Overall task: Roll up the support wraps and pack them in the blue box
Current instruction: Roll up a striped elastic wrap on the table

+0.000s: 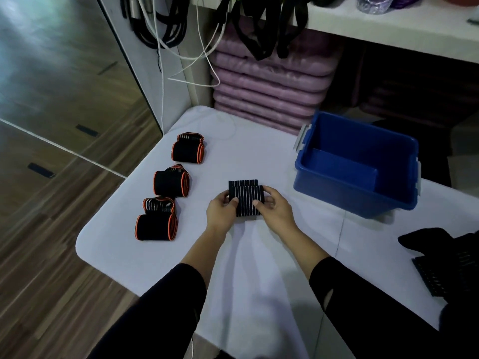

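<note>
- As far as I can tell from my feed, we're about mid-task: most of the rolling looks done, and none of the packing.
- Both hands are on the black striped wrap (245, 200) in the middle of the desk (259, 255). The left hand (220, 211) grips its left end and the right hand (274, 208) grips its right end, thumbs on top. It looks like a compact bundle, so I'd guess it's rolled or nearly there.
- At 9 to 10 o'clock from the hands, three orange-edged rolls sit in a line on the desk: far roll (188, 149), middle roll (171, 181), near roll (155, 224). All look wound up, none packed.
- The blue box (337, 193) is at 2 o'clock, lid off, well apart from the hands. I only see a divider in there, with no wraps in the part I can see.
- At 4 o'clock, by the desk edge, a loose black wrap (435, 265) lies unrolled, partly cut off by the frame.
- My guess at what's left: finish this one, roll the loose one, then move everything into the box.
</note>
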A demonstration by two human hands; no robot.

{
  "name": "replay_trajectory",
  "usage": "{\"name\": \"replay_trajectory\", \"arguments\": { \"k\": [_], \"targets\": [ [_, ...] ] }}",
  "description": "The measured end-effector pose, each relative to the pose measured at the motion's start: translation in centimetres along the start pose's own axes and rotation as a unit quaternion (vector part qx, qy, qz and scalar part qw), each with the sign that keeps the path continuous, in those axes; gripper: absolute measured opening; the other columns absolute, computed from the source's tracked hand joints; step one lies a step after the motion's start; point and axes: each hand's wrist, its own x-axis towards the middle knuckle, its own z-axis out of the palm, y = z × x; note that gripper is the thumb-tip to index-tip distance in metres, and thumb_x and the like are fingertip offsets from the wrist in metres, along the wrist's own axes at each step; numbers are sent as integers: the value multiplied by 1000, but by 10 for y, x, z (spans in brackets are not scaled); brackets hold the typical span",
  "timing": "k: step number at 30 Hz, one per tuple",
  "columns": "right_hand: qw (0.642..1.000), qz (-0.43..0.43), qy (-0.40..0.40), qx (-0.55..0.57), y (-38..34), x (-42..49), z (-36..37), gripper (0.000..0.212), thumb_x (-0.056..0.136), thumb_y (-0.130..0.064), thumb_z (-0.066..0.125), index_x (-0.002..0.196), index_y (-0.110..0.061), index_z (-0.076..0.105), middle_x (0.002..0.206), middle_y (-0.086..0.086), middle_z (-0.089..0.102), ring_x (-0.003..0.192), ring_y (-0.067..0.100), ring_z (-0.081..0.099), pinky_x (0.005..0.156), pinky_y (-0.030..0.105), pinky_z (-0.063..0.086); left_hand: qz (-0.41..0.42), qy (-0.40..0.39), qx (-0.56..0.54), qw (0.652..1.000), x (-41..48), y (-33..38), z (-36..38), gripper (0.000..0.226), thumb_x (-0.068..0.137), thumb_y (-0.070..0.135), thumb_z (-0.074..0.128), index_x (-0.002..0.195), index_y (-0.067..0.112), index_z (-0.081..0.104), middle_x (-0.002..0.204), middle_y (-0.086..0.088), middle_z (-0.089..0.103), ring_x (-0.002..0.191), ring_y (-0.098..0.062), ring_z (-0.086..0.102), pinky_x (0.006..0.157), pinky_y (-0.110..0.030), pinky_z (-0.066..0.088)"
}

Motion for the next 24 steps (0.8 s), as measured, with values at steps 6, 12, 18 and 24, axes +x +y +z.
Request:
{"name": "replay_trajectory", "arguments": {
  "k": [6,12,18,24],
  "targets": [
    [1000,4,8,1,-18,79,27,44,91,-10,56,133,-18,48,125,9,59,99,11,54,85,17,40,4,34,22,999,83,24,0,41,92,14,54,131,11,43,103,-5,59,104,-25,59,95,-36,47],
    [999,-30,39,-20,-17,119,50,42,89,-10,58,130,-15,51,119,7,64,103,18,62,84,14,41,57,66,75,993,126,28,-1,30,91,12,54,120,10,48,94,-1,56,88,-16,55,79,-24,42],
    [994,-63,79,-37,-16,130,54,35,88,-17,60,124,-19,58,102,2,70,86,16,64,80,17,48,106,28,136,985,135,24,1,40,90,9,52,130,13,48,113,-7,66,99,-16,61,80,-12,41],
    [995,-26,97,-28,-14,119,48,48,88,-26,62,133,-11,49,115,8,62,101,19,59,91,24,44,120,34,211,969,125,23,1,56,90,18,55,140,10,32,134,-18,42,122,-31,44,101,-36,38]
  ]
}}
